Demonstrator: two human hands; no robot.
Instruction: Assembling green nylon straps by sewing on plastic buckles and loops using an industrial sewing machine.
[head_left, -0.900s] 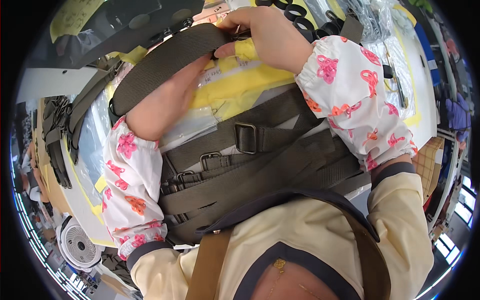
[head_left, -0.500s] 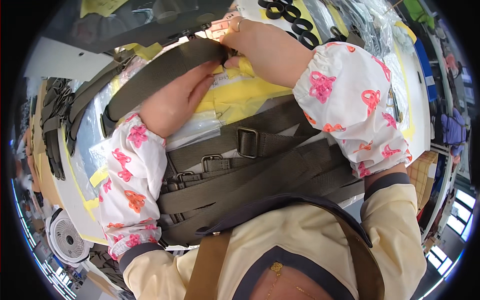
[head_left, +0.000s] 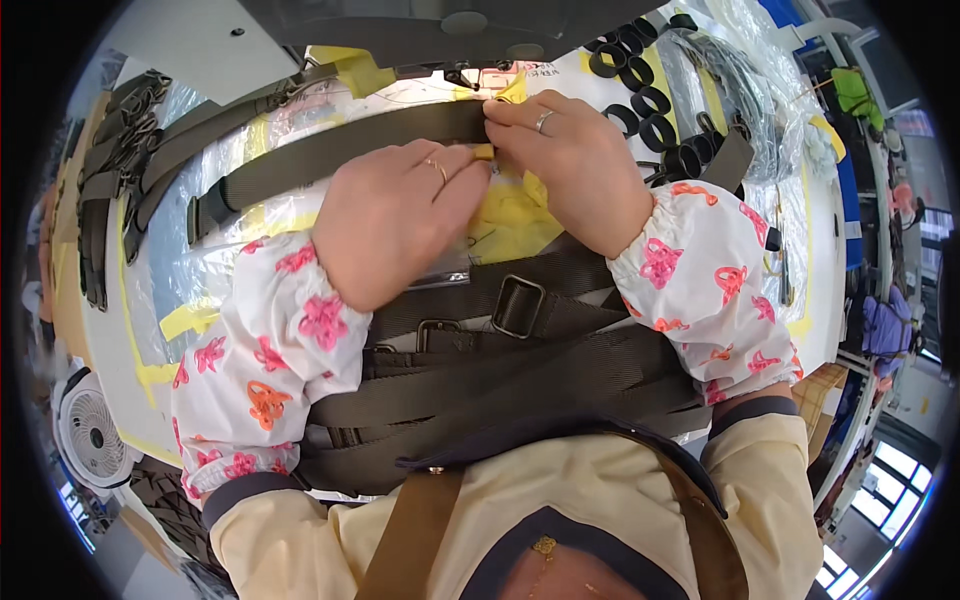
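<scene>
Head view: a flat olive-green woven webbing strap [head_left: 340,155] lies across the upper middle of the frame, its right end beneath the sewing machine's grey head [head_left: 440,35]. Stitching seems about to begin or just underway; I cannot tell how much is sewn. Left hand [head_left: 395,225] presses flat on the strap; right hand [head_left: 575,165] pinches its end against a small yellow tab [head_left: 484,151]. Below, 2 metal rectangular buckles [head_left: 517,305] sit on ribbed webbing. Black plastic rings [head_left: 650,95] lie upper right.
</scene>
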